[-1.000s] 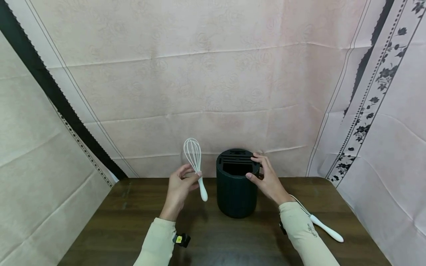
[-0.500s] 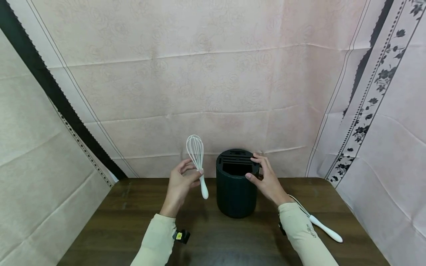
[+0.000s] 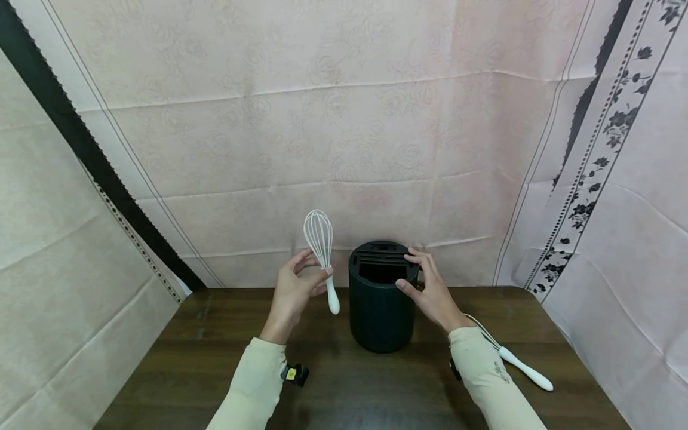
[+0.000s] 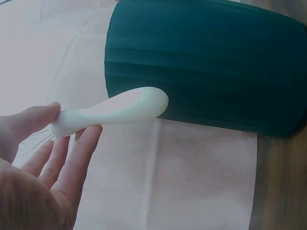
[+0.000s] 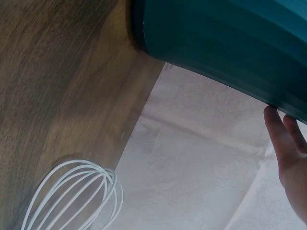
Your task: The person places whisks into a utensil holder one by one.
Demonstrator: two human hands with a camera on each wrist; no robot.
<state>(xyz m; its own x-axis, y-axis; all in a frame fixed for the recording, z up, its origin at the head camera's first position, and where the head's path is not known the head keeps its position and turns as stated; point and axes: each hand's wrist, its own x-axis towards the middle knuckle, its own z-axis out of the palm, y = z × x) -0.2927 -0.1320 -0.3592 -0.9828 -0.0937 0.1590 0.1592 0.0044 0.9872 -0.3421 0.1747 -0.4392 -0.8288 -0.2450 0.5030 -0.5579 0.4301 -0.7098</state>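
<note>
A white whisk [image 3: 318, 236] stands nearly upright in my left hand [image 3: 294, 289], wire loops up and handle down. Thumb and fingertips pinch it where handle meets wires; in the left wrist view the smooth handle [image 4: 127, 106] overlaps the green side behind it. Just to its right, a dark green cylindrical utensil holder [image 3: 381, 316] rests on the table, its top showing a wide opening and narrow slots. My right hand [image 3: 432, 295] grips this holder's upper right side, thumb at the front rim and fingers spread toward the back. In the right wrist view, fingertips [image 5: 271, 112] touch its wall.
Another white whisk [image 3: 524, 367] lies on the brown wooden table [image 3: 344, 388] at the right, its wires partly behind my right forearm. Pale patterned cloth [image 3: 333, 131] hangs behind the table and along both sides.
My left hand has raised the whisk a little and shifted it slightly right, toward the utensil holder. The right hand and the holder have stayed in place.
</note>
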